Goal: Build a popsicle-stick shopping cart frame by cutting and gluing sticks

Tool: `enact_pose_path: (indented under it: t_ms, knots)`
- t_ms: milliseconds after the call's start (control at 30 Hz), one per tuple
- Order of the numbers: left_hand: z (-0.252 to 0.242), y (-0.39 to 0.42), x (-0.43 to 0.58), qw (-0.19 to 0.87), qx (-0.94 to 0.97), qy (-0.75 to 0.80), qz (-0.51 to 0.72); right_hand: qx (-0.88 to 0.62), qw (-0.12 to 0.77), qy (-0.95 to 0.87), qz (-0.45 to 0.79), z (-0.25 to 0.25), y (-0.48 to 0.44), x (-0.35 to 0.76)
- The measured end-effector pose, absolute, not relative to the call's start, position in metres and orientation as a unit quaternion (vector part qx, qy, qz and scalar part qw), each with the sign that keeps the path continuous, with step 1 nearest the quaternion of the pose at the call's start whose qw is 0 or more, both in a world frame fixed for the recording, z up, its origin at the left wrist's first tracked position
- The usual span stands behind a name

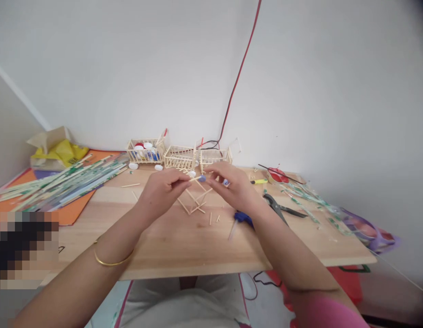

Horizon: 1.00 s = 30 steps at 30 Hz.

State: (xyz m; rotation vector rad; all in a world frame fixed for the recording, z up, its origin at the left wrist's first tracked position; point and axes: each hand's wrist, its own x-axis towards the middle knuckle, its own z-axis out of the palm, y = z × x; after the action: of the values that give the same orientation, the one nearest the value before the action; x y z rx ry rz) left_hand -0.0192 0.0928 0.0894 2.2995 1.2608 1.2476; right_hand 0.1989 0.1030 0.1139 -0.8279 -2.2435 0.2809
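Note:
My left hand pinches a thin wooden stick above the middle of the table. At the stick's right end is a small blue round piece, which looks like a bottle cap, at the fingertips of my right hand. The right fingers are closed around its edge. Below both hands, a loose frame of crossed sticks stands on the wood. Behind them are a stick-built cart holding caps, a second stick cart and a third stick cart, partly hidden by my right hand.
A blue glue gun and black-handled pliers lie beside my right forearm on the wooden table. Wrapped sticks are heaped at left near a yellow packet. Plastic wrappers and red tape lie right.

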Motion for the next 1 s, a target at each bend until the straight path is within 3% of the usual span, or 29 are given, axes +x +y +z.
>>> enact_pose_path:
  t_ms: [167, 333, 500, 767, 1000]
  knots:
    - [0.089, 0.098, -0.013, 0.107, 0.787, 0.421, 0.439, -0.282, 0.314, -0.900, 0.114, 0.112, 0.126, 0.180]
    - [0.080, 0.098, -0.026, 0.252, 0.698, 0.501, 0.445, -0.286, 0.281, -0.905, 0.145, 0.104, 0.142, 0.184]
    - [0.074, 0.105, -0.044, 0.412, 0.590, 0.591, 0.364, -0.289, 0.249, -0.906, 0.184, 0.096, 0.156, 0.190]
    - [0.048, 0.113, -0.035, 0.631, 0.461, 0.523, 0.341, -0.320, 0.248, -0.889, 0.216, 0.086, 0.160, 0.190]
    - [0.047, 0.112, -0.029, 0.710, 0.390, 0.471, 0.350, -0.329, 0.251, -0.883, 0.222, 0.083, 0.161, 0.189]
